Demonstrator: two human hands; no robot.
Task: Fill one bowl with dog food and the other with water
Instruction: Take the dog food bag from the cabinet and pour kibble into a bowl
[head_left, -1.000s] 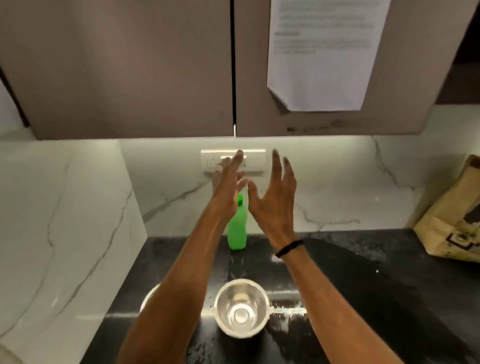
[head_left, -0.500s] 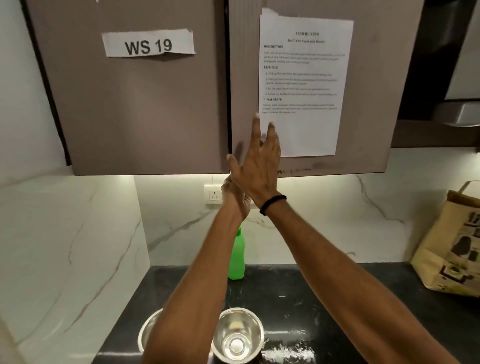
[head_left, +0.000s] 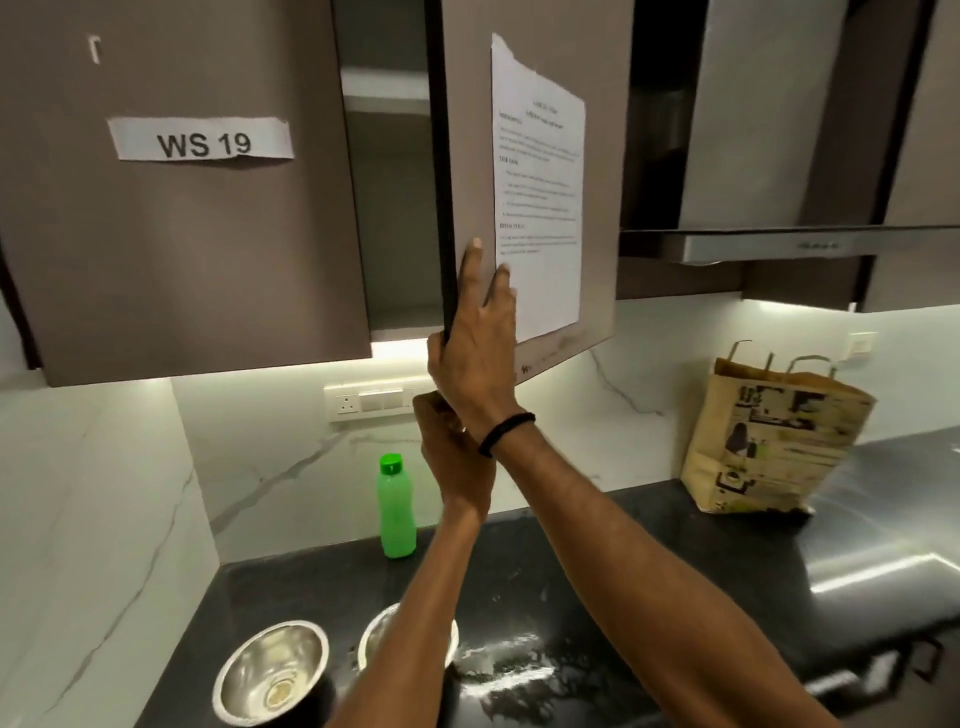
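This is looking like a kitchen. Brown wall cupboards are hanging over a black shiny counter, and white marble-looking walls are running behind it. A metal cooker hood is sticking out on the right. A plug socket strip is sitting under the cupboards, where a light is glowing.

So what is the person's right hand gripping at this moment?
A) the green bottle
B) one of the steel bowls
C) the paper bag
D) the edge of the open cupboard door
D: the right hand wraps the lower edge of the cupboard door, which is swung open, while the green bottle, the paper bag and both steel bowls sit untouched on the counter.
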